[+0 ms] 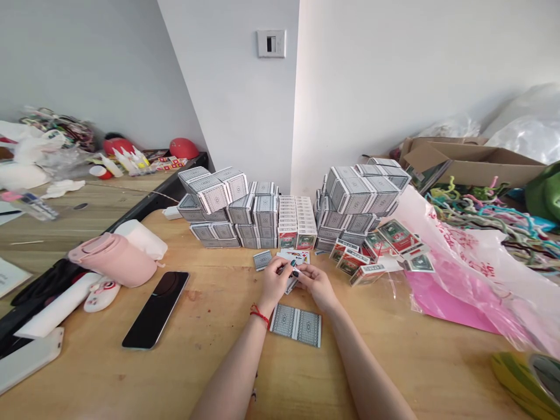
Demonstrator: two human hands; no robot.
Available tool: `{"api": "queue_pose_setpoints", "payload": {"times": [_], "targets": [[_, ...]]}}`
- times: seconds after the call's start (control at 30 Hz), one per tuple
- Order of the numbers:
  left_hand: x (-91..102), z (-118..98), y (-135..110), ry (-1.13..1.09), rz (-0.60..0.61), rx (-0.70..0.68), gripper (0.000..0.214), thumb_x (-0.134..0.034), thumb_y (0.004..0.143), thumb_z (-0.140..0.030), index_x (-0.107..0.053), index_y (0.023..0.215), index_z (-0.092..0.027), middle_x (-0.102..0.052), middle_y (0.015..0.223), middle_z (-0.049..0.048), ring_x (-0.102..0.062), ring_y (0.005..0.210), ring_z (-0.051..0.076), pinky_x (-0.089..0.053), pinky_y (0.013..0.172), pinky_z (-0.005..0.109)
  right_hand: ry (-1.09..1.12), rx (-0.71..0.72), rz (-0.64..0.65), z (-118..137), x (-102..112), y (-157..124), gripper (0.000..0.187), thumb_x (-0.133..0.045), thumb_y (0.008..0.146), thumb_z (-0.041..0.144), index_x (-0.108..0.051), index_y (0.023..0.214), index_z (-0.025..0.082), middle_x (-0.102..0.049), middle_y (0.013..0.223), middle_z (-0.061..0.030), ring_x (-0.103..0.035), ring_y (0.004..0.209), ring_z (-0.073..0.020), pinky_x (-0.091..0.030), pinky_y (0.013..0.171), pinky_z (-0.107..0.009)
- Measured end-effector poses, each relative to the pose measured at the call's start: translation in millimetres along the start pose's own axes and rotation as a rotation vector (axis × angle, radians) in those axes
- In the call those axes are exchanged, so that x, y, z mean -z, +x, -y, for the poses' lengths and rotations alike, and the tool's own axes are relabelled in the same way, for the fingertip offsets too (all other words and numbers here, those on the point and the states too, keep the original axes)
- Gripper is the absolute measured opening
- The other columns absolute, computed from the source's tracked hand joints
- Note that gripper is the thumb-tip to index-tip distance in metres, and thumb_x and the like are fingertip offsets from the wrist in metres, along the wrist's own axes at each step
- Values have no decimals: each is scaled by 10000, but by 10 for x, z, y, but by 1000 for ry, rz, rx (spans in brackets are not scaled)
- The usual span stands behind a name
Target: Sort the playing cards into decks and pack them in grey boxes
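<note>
One bare left hand (275, 284) and one bare right hand (315, 284) are working above one wooden table (210, 361), which is carrying two grey-patterned paper card packs (296, 325) nearby, one black glass smartphone (156, 310), and one pink cylindrical flask (112, 259) leftward.

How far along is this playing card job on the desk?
Done looks like the tall, tidy stacks of grey-patterned card boxes. In hand: the left hand and right hand pinch a small white-faced pack of playing cards. Still out: the loose heap of green-and-red card boxes and the grey-backed cards lying flat on the wooden table.
</note>
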State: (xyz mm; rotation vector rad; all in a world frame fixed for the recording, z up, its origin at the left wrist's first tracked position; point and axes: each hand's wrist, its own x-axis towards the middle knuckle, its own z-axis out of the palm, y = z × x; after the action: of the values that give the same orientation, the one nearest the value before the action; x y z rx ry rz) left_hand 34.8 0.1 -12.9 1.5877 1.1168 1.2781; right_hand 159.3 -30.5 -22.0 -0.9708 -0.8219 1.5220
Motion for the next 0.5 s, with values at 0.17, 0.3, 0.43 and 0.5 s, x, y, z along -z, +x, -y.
{"api": "queue_pose_setpoints", "payload": {"times": [0.17,0.3,0.43,0.5], "targets": [[12,1,-8,17,43,-28,146,-522,757,-254,-575,659,-161,-518,736,17,-504,717,132,-387,647,242,-70,-6,40,-33,16,22,308,-683,631,410,-604,792,161,-601,673,-7,-541,610,-129,-448,614,-270],[13,4,-17,37,51,-35,146,-523,754,-246,-588,655,-161,-498,719,13,-496,695,127,-388,642,245,-128,17,61,-40,20,29,319,-677,621,432,-607,770,159,-595,676,-9,-531,616,-135,-426,602,-261],[10,-21,-35,85,52,-49,149,-519,754,-242,-599,655,-166,-504,707,14,-499,710,136,-390,670,257,-201,38,35,-50,24,34,291,-659,628,437,-587,682,160,-542,574,19,-456,515,-104,-360,509,-227],[5,-37,-44,106,60,-61,158,-513,761,-249,-596,654,-167,-510,703,16,-501,718,141,-388,679,261,-245,54,-6,-67,33,41,290,-651,627,439,-556,623,165,-500,520,35,-409,475,-92,-329,480,-220]]}}
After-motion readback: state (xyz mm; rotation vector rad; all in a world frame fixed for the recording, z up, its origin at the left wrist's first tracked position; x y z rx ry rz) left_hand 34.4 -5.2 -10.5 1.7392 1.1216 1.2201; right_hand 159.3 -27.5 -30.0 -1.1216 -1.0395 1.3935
